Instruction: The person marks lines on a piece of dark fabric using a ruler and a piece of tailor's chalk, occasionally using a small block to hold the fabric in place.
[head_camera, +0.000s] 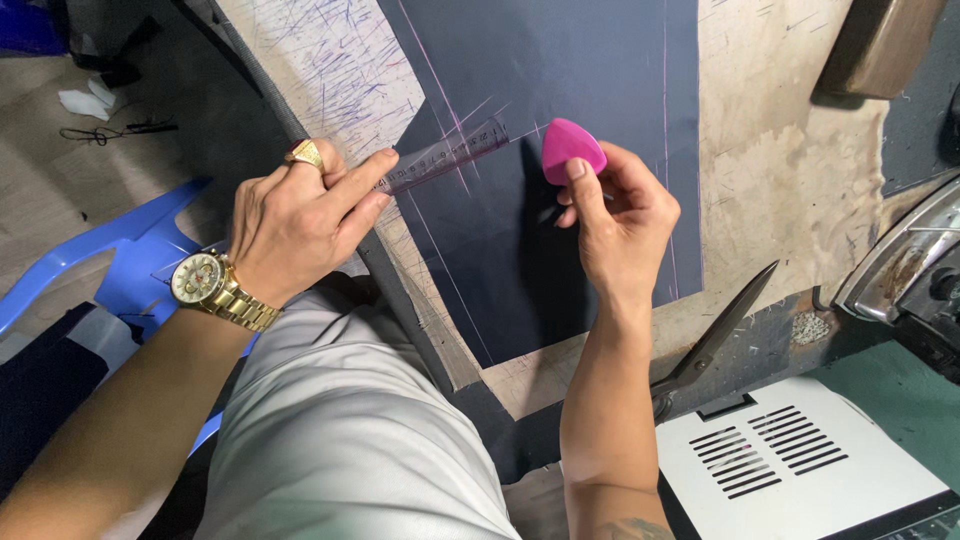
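Observation:
A dark navy fabric piece with thin chalk lines lies on a worn, pen-scratched board. My left hand, with a gold ring and a gold wristwatch, presses its fingertips on the end of a clear plastic ruler that lies across the fabric's left edge. My right hand pinches a pink, rounded-triangle tailor's chalk between thumb and fingers, its edge on or just above the cloth at the ruler's right end.
Large metal scissors rest at the board's lower right edge. An iron sits at the far right, beside a white vented panel. A blue plastic chair stands at left, and my grey-clad leg is below.

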